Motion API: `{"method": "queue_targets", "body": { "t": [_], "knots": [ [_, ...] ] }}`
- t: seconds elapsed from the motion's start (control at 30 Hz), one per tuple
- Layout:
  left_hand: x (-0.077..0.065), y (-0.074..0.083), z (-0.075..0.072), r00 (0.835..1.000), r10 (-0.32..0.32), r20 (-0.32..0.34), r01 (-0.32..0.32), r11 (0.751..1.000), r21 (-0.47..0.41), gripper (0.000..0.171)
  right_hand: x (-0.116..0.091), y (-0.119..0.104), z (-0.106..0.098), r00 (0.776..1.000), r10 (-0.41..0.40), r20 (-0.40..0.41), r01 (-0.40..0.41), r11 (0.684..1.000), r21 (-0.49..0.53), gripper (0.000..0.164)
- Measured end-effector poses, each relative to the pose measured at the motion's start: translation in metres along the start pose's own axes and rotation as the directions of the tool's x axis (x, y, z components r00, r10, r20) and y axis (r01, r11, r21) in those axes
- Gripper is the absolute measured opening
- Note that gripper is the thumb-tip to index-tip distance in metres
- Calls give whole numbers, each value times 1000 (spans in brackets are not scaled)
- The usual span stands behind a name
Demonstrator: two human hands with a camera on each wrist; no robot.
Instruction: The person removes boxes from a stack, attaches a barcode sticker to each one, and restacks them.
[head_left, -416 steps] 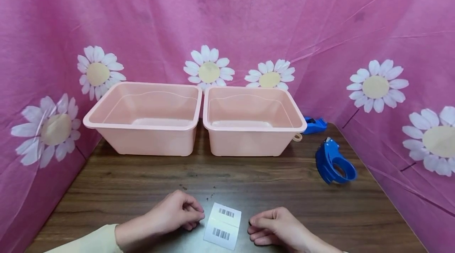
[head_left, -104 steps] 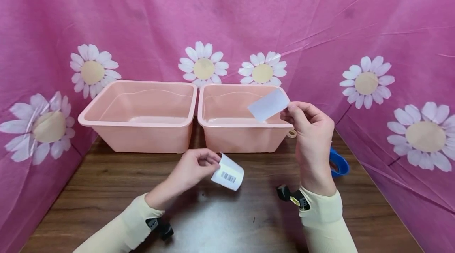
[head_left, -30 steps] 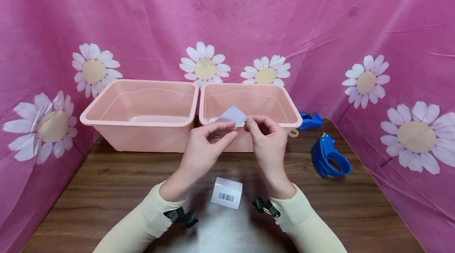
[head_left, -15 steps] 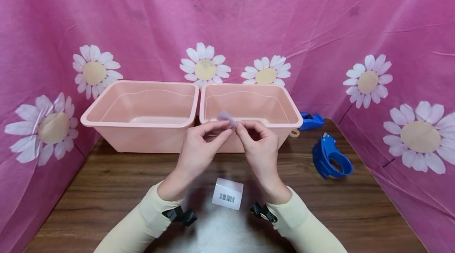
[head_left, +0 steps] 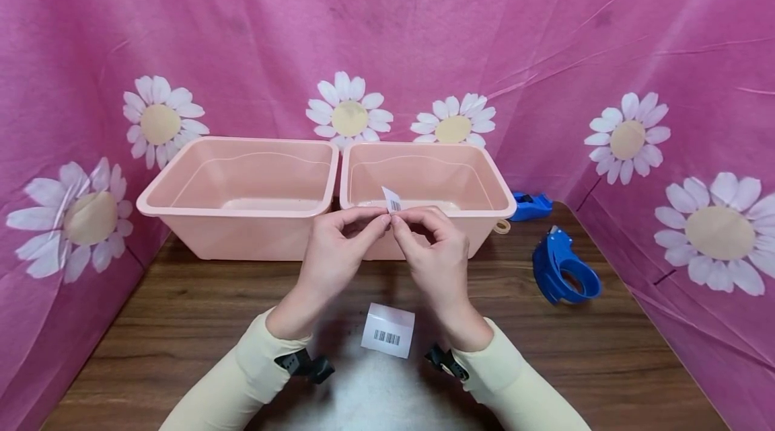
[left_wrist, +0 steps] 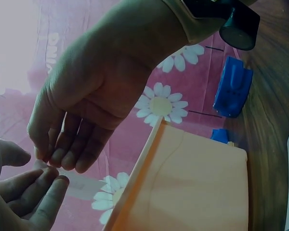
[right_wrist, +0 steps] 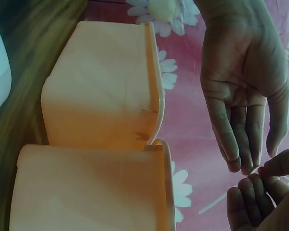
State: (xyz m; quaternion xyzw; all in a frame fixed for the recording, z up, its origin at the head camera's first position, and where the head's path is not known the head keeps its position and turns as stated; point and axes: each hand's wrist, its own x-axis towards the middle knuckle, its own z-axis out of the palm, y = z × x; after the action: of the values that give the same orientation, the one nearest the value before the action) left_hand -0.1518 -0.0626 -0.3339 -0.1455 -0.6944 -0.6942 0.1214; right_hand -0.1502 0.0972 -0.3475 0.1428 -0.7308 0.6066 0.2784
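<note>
1. Barcode label (head_left: 392, 200), small and white, is held in the air, seen against the opening of the right tub (head_left: 424, 179), just above its near rim in the head view; printed bars show on the raised part, while fingertips hide the lower end.
2. Left hand (head_left: 339, 243) has its thumb and fingertips together, pinching the lower end of the label in front of the right tub.
3. Right hand (head_left: 436, 249) pinches the same end from the other side — its fingertips meet the left hand's before the right tub's front wall.
4. Second label (head_left: 387, 323) lies on the brown table (head_left: 212, 323), nearer the person than the right tub, slightly curved, its barcode facing up.
5. Left tub (head_left: 242, 239), also pale pink, stands just beside the right tub; whether their rims touch is hard to tell.
6. Blue tape dispenser (head_left: 547, 276) rests to the right of the right tub and nearer the person; a blue object (head_left: 531, 209) and a tan ring (head_left: 501, 226) — both partly hidden — sit by that tub's right side.
7. Pink cloth (head_left: 387, 14) printed with white daisies hangs behind the right tub.
</note>
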Motion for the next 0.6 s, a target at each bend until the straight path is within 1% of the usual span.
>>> {"method": "queue_targets", "body": {
  "t": [0.13,0.33,0.5,0.6],
  "knots": [
    [1,0,-1,1000,-24,-12,24,999,-28,20,-2,-1,0,998,-58,4,58,997,-52,6],
    [3,2,-4,999,-36,-34,35,999,-26,17,-3,0,1,991,-132,20,133,987,-90,7],
    [4,2,-6,998,-54,-45,53,998,-25,16,-3,0,0,984,-172,41,175,978,-117,10],
    [4,3,-6,997,-53,-49,52,998,-18,16,-4,1,-1,980,-191,49,196,973,-119,12]
  ]
}}
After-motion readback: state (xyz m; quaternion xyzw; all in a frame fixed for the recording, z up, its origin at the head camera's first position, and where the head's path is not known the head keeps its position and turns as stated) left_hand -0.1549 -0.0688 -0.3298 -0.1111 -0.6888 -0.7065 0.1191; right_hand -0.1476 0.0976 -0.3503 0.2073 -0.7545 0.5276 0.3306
